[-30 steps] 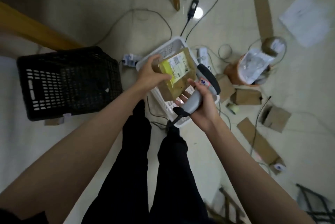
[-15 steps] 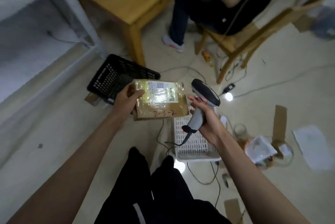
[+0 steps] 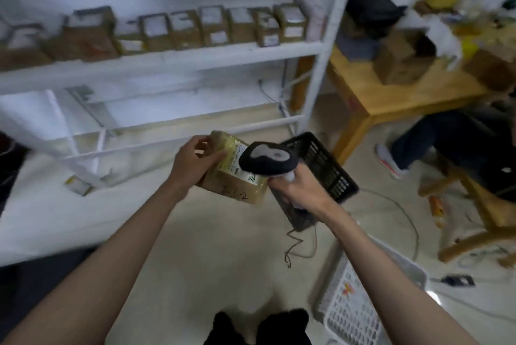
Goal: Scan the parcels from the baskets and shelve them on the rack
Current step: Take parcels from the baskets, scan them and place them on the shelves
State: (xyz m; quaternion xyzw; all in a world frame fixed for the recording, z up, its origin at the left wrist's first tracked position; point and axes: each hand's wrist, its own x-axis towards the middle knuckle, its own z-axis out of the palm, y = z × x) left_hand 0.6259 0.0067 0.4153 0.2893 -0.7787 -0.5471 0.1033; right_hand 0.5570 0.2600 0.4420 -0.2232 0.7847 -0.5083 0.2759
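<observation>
A: View has swung up since half a second ago. I now see the white rack (image 3: 178, 61) filling the upper left, where before the floor and baskets dominated. Parcel (image 3: 237, 177) has tilted; it was held flatter earlier.

B: State of the hands?

A: Left hand (image 3: 195, 163) grips the parcel's left end, fingers curled over its top edge. Right hand (image 3: 298, 191) is wrapped round the scanner (image 3: 265, 161) handle, scanner head just above the parcel's label side. Parcel is in the air in front of the rack's lower shelves.

B: Rack contents?

A: A row of boxes (image 3: 195, 27) stands on the middle shelf. Blurred; I cannot read the labels.

B: Baskets?

A: Black basket (image 3: 326, 166) on the floor behind the right hand; white basket (image 3: 360, 308) at lower right. A wooden tabletop (image 3: 391, 96) at right carries cartons.
</observation>
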